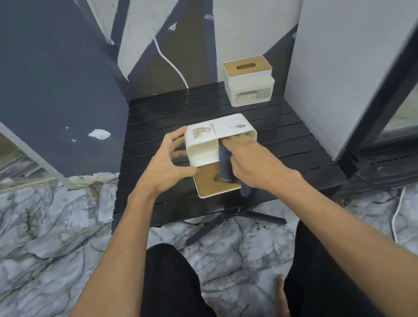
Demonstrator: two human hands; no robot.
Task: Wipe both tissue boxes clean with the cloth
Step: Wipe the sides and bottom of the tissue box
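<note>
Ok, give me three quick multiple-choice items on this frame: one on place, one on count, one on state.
1. Where does the second tissue box stand?
A. far right of the table
B. on the floor
C. under the table

2. How many tissue boxes show?
A. one
B. two
C. three

3. What holds the cloth?
A. left hand
B. right hand
C. nothing

Key: 1 A, it sits at the table's back right corner; 2 B, one far, one near tissue box between the hands; 3 B, its fingers grip the dark cloth against the box.

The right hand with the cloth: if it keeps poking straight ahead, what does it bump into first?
Probably the inside of the near tissue box; the right hand already points the dark cloth into it. Depth is unclear.
</note>
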